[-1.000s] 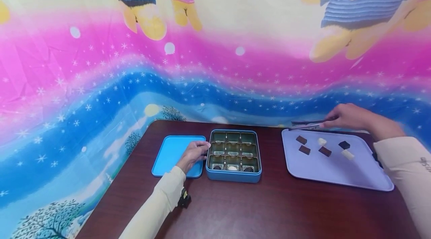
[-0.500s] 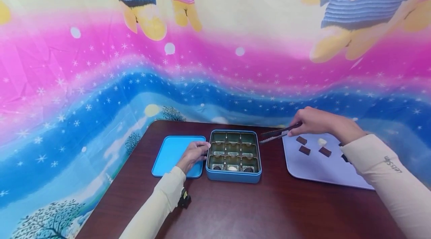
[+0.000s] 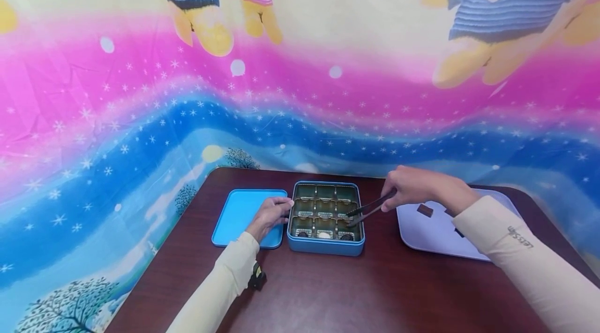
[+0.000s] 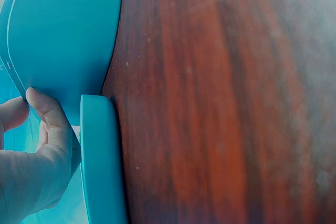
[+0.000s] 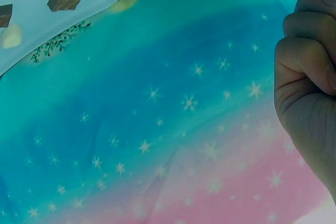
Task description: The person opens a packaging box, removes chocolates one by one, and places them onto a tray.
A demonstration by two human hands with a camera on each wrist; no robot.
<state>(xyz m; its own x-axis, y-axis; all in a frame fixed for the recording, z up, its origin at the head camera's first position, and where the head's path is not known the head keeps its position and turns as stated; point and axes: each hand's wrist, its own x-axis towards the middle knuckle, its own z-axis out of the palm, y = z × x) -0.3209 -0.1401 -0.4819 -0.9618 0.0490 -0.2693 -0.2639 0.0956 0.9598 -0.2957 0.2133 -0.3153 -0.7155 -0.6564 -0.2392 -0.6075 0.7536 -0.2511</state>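
My left hand pinches the left rim of a blue box, thumb and forefinger meeting at its edge in the left wrist view. Inside the box is a gold divided insert. Its front row holds a dark chocolate at left, a white chocolate in the middle and another dark chocolate at right. My right hand grips dark tongs from the right. The tongs' tips reach into the right column, around the middle compartment; I cannot tell whether they hold a chocolate.
A blue lid lies left of the box, partly under my left hand. To the right, a pale purple tray bears several chocolates, such as a brown chocolate, partly covered by my right arm. A patterned cloth hangs behind the table.
My right hand has brought the tongs leftward from over the purple tray, and their tips have gone down into the box. My left hand has stayed at the rim.
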